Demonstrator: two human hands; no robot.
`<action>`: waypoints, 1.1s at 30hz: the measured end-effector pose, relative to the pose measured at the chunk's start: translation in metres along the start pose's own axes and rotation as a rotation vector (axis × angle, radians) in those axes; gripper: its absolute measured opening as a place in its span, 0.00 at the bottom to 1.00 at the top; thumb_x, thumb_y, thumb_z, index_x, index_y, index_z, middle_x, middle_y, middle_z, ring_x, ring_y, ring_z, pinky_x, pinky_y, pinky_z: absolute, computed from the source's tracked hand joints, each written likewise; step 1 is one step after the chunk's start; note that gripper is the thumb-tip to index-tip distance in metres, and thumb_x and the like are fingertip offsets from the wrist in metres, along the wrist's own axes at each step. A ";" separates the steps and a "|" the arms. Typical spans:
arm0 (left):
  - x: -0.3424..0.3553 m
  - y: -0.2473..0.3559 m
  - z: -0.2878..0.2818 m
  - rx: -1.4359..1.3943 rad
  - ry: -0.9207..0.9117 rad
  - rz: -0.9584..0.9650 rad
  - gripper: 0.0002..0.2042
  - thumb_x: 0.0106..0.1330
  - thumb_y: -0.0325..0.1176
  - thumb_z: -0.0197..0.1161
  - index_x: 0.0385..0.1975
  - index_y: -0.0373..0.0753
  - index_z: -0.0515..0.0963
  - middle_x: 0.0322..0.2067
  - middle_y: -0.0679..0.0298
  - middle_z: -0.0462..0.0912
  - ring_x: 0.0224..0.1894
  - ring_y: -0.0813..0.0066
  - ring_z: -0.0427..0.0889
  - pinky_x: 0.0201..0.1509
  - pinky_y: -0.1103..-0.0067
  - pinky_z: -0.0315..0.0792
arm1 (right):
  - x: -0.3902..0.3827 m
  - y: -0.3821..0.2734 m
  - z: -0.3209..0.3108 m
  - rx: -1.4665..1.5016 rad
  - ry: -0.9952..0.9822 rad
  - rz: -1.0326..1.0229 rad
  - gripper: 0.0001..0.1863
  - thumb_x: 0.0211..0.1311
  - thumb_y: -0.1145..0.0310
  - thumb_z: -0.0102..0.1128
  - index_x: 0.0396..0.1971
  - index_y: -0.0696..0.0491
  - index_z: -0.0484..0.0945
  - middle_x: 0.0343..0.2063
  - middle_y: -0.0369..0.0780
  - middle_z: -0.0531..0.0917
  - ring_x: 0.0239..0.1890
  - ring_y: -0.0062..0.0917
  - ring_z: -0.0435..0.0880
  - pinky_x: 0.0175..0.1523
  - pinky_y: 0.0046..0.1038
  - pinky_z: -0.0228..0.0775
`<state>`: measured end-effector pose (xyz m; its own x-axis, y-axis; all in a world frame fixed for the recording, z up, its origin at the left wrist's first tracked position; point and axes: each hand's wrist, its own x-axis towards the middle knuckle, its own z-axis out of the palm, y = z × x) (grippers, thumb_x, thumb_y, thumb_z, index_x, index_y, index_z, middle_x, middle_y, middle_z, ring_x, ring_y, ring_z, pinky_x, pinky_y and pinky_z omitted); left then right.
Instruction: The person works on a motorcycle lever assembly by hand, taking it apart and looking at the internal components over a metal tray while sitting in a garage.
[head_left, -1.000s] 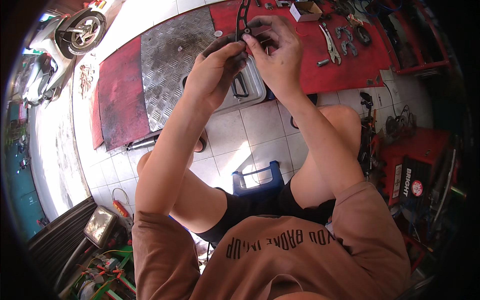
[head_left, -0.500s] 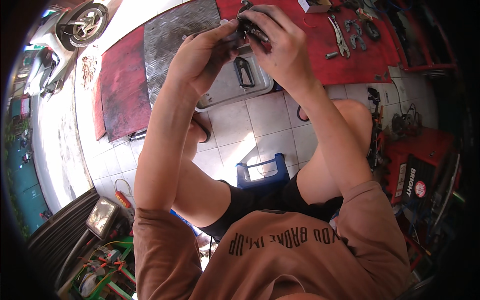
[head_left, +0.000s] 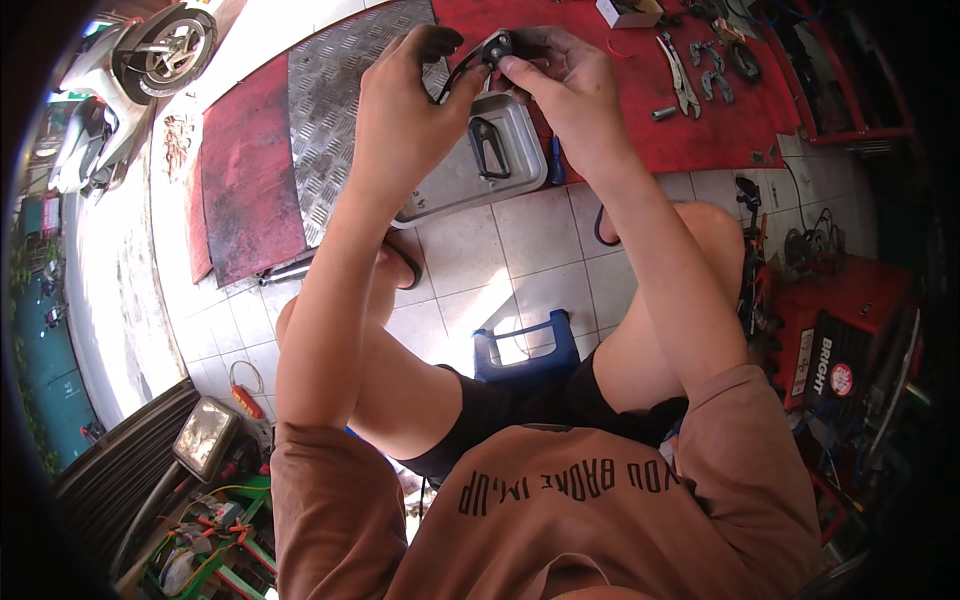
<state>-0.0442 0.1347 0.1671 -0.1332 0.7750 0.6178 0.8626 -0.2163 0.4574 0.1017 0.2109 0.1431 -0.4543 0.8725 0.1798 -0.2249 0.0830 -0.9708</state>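
Above the metal tray, my right hand (head_left: 575, 85) pinches a small dark metal part (head_left: 497, 48) with round fastener heads, the thumb pressed on its face. The part's exact kind is unclear. A thin black curved bar runs from it towards my left hand (head_left: 405, 115), passing behind the thumb. My left thumb bears on the part's lower side, while the upper fingers curl apart from it with blackened tips. Below, a black elongated frame-shaped piece (head_left: 489, 148) lies in the grey tray (head_left: 440, 196). My palms hide part of the tray's far side.
Red matting (head_left: 600, 130) and a diamond-plate sheet (head_left: 325, 80) lie ahead. Locking pliers (head_left: 678, 75), a socket (head_left: 664, 114) and small metal pieces (head_left: 712, 80) rest at right. A blue-handled tool (head_left: 556, 160) sits beside the tray. A blue stool (head_left: 525, 345) stands between my legs; a scooter (head_left: 130, 80) stands far left.
My left hand has shifted slightly and its fingers have opened away from the dark part. My right hand has turned, bringing the part's face and fastener heads into view.
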 end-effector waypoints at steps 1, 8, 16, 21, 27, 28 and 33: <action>-0.003 -0.003 0.001 -0.124 -0.088 -0.139 0.14 0.65 0.35 0.61 0.44 0.32 0.77 0.30 0.59 0.83 0.33 0.80 0.79 0.38 0.82 0.72 | 0.000 -0.003 0.000 0.070 -0.016 0.066 0.11 0.55 0.77 0.63 0.38 0.63 0.78 0.27 0.39 0.84 0.28 0.19 0.83 0.31 0.19 0.74; 0.000 0.005 -0.006 -0.434 -0.303 -0.353 0.15 0.66 0.39 0.58 0.39 0.31 0.78 0.23 0.60 0.81 0.25 0.78 0.77 0.33 0.79 0.71 | -0.001 -0.017 -0.008 0.128 -0.088 0.154 0.09 0.55 0.74 0.64 0.36 0.59 0.78 0.24 0.37 0.82 0.25 0.16 0.79 0.28 0.18 0.69; 0.003 0.005 -0.011 -0.435 -0.339 -0.433 0.17 0.66 0.43 0.59 0.34 0.31 0.82 0.18 0.63 0.78 0.20 0.81 0.71 0.27 0.80 0.68 | 0.001 -0.019 -0.016 0.088 -0.184 0.154 0.08 0.54 0.75 0.64 0.34 0.59 0.78 0.24 0.38 0.81 0.23 0.18 0.78 0.27 0.21 0.67; 0.002 0.008 -0.017 -0.364 -0.392 -0.495 0.17 0.65 0.43 0.59 0.36 0.32 0.82 0.18 0.63 0.79 0.23 0.82 0.73 0.29 0.82 0.69 | 0.001 -0.014 -0.016 0.117 -0.190 0.165 0.08 0.54 0.75 0.64 0.33 0.60 0.79 0.25 0.39 0.82 0.26 0.21 0.81 0.29 0.21 0.70; 0.012 0.014 -0.023 -0.411 -0.515 -0.540 0.16 0.70 0.40 0.54 0.44 0.33 0.79 0.30 0.62 0.84 0.31 0.78 0.81 0.35 0.81 0.72 | 0.000 -0.020 -0.011 0.309 -0.147 0.298 0.03 0.57 0.76 0.59 0.29 0.56 0.74 0.26 0.39 0.80 0.25 0.23 0.79 0.29 0.23 0.72; 0.008 0.013 -0.023 -0.380 -0.495 -0.545 0.16 0.70 0.40 0.54 0.42 0.33 0.80 0.29 0.62 0.84 0.31 0.77 0.81 0.34 0.81 0.71 | -0.002 -0.018 -0.010 0.305 -0.137 0.309 0.03 0.57 0.75 0.59 0.29 0.56 0.74 0.25 0.39 0.80 0.25 0.23 0.79 0.29 0.23 0.72; 0.010 -0.039 -0.025 -0.546 -0.269 -0.587 0.16 0.71 0.39 0.54 0.39 0.32 0.81 0.30 0.62 0.84 0.30 0.75 0.80 0.32 0.81 0.70 | 0.000 -0.019 -0.009 0.303 -0.031 0.297 0.03 0.56 0.73 0.60 0.29 0.53 0.75 0.24 0.36 0.79 0.25 0.21 0.79 0.28 0.21 0.72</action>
<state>-0.0912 0.1360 0.1709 -0.3059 0.9512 0.0413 0.3230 0.0628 0.9443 0.1138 0.2131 0.1604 -0.5622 0.8219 -0.0913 -0.3218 -0.3191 -0.8914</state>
